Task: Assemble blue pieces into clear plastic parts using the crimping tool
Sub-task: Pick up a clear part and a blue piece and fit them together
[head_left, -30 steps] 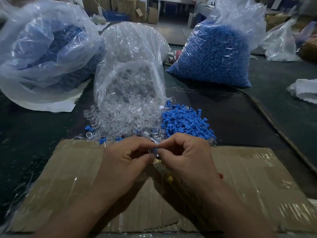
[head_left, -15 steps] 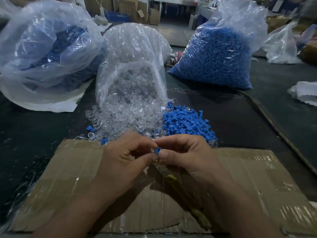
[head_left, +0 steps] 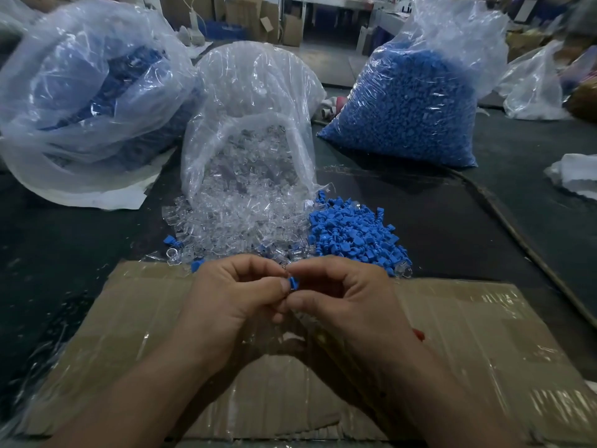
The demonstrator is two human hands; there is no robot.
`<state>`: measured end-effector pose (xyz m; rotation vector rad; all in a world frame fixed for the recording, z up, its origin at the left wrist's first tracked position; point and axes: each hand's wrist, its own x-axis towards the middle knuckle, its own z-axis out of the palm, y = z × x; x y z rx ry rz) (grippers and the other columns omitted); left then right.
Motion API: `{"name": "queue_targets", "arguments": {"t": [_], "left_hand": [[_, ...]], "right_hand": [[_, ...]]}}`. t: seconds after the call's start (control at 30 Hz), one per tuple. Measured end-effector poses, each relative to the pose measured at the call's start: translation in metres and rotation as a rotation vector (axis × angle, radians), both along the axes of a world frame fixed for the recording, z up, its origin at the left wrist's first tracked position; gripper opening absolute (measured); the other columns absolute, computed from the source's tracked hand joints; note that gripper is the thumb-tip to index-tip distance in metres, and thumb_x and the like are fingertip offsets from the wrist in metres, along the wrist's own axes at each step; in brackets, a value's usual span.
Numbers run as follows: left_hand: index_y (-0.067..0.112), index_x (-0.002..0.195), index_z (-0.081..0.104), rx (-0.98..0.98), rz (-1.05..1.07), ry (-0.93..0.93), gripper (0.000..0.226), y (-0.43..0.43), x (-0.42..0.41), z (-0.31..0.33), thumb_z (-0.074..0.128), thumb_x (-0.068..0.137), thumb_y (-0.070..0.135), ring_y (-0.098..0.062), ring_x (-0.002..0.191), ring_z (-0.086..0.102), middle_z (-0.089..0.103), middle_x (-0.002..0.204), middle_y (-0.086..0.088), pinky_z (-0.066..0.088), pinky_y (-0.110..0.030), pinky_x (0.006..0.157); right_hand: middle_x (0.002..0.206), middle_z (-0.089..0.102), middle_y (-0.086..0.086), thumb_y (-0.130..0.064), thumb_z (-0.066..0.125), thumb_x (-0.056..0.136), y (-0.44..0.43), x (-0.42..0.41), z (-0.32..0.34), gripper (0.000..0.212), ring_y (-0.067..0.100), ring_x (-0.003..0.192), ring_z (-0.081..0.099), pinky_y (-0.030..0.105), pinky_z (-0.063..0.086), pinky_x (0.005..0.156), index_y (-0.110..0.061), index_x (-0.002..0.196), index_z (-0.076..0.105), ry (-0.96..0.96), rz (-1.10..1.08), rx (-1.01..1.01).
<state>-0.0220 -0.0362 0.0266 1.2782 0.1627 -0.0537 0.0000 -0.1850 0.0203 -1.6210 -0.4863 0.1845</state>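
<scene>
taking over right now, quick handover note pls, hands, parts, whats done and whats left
Hands: left grip and right grip both pinch one blue piece over the cardboard; fingers hide whatever it is going into.
Stock: loose clear parts and loose blue pieces lie heaped just beyond the cardboard.
Done: cannot tell.
Left: seat this piece, then work through both heaps. No crimping tool clearly in view.

The left hand (head_left: pixel 232 295) and the right hand (head_left: pixel 352 302) are bare. The left forearm (head_left: pixel 145 392) and the right forearm (head_left: pixel 429 392) are bare too, right down to the lower edge of the view. The left hand has rounded knuckles and a short-trimmed thumbnail (head_left: pixel 285 285). At the outer side of the right wrist a small bit of red band (head_left: pixel 419 334) shows; too little is visible to tell thread from cord.
</scene>
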Motion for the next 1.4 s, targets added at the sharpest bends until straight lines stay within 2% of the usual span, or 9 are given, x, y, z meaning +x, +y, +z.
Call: {"name": "queue_targets", "arguments": {"t": [0.13, 0.23, 0.53, 0.63, 0.7, 0.77, 0.9, 1.07, 1.4], "left_hand": [[0.010, 0.050, 0.069, -0.024, 0.005, 0.057, 0.009, -0.004, -0.001, 0.004, 0.065, 0.044, 0.004, -0.012, 0.036, 0.053, 0.056, 0.044, -0.012, 0.045, -0.019, 0.036], [0.008, 0.050, 0.069, -0.052, -0.023, 0.098, 0.010, -0.005, -0.001, 0.006, 0.063, 0.045, 0.002, -0.013, 0.036, 0.053, 0.056, 0.045, -0.012, 0.045, -0.018, 0.036], [0.006, 0.052, 0.068, -0.019, -0.046, 0.116, 0.007, -0.004, 0.000, 0.003, 0.065, 0.046, 0.005, -0.015, 0.038, 0.056, 0.060, 0.049, -0.016, 0.045, -0.018, 0.036], [0.009, 0.051, 0.069, -0.010, -0.044, 0.107, 0.007, -0.003, 0.001, 0.003, 0.066, 0.047, 0.006, -0.013, 0.037, 0.055, 0.058, 0.048, -0.014, 0.044, -0.018, 0.036], [0.007, 0.052, 0.067, -0.019, -0.036, 0.119, 0.005, -0.003, 0.003, 0.002, 0.066, 0.049, 0.004, -0.013, 0.037, 0.054, 0.057, 0.048, -0.014, 0.044, -0.018, 0.035], [0.002, 0.058, 0.063, -0.025, 0.000, 0.119, 0.008, -0.001, 0.005, 0.000, 0.065, 0.050, 0.003, -0.014, 0.036, 0.052, 0.056, 0.047, -0.015, 0.043, -0.018, 0.035], [0.000, 0.063, 0.060, -0.048, 0.086, 0.092, 0.013, 0.005, 0.011, -0.003, 0.065, 0.051, 0.003, -0.015, 0.038, 0.053, 0.056, 0.047, -0.013, 0.044, -0.018, 0.036], [0.002, 0.059, 0.062, -0.093, 0.115, 0.093, 0.009, 0.009, 0.013, -0.004, 0.064, 0.051, 0.002, -0.014, 0.038, 0.056, 0.059, 0.049, -0.012, 0.045, -0.017, 0.035], [0.000, 0.067, 0.059, -0.089, 0.123, 0.072, 0.016, 0.012, 0.015, -0.004, 0.065, 0.053, 0.003, -0.013, 0.039, 0.057, 0.060, 0.049, -0.011, 0.045, -0.018, 0.036]], "right_hand": [[0.088, 0.069, -0.021, -0.006, 0.073, 0.070, -0.002, 0.000, -0.002, 0.035, -0.001, 0.081, 0.066, 0.012, 0.050, 0.073, -0.020, 0.102, 0.067, -0.292, -0.081, -0.120], [0.095, 0.068, -0.012, -0.009, 0.074, 0.069, -0.003, 0.003, -0.006, 0.029, -0.005, 0.078, 0.065, 0.009, 0.048, 0.072, -0.012, 0.098, 0.071, -0.457, -0.131, -0.164], [0.085, 0.071, -0.003, -0.005, 0.074, 0.071, -0.007, 0.006, -0.010, 0.024, 0.001, 0.077, 0.067, 0.013, 0.051, 0.071, -0.007, 0.094, 0.072, -0.568, -0.138, -0.202], [0.089, 0.070, -0.006, -0.008, 0.076, 0.070, -0.006, 0.005, -0.006, 0.027, 0.000, 0.077, 0.066, 0.013, 0.051, 0.071, -0.010, 0.097, 0.072, -0.501, -0.115, -0.230], [0.083, 0.070, -0.012, -0.014, 0.077, 0.071, -0.008, 0.005, 0.000, 0.030, -0.002, 0.078, 0.064, 0.012, 0.050, 0.070, -0.016, 0.100, 0.071, -0.320, -0.097, -0.317], [0.076, 0.064, -0.017, -0.026, 0.078, 0.070, -0.015, 0.007, 0.008, 0.027, -0.006, 0.077, 0.059, 0.009, 0.047, 0.068, -0.026, 0.095, 0.069, -0.196, -0.130, -0.506], [0.083, 0.050, -0.018, -0.051, 0.073, 0.065, -0.030, 0.011, 0.022, 0.035, -0.002, 0.076, 0.047, 0.014, 0.038, 0.064, -0.037, 0.080, 0.045, -0.178, -0.120, -0.949], [0.097, 0.041, -0.014, -0.073, 0.067, 0.053, -0.028, 0.003, 0.024, 0.067, 0.008, 0.089, 0.039, 0.028, 0.035, 0.071, -0.033, 0.100, 0.039, -0.097, 0.057, -1.294], [0.099, 0.028, -0.009, -0.074, 0.066, 0.054, -0.021, -0.002, 0.024, 0.085, 0.009, 0.090, 0.025, 0.028, 0.030, 0.075, -0.027, 0.118, 0.036, -0.171, 0.114, -1.423]]}}
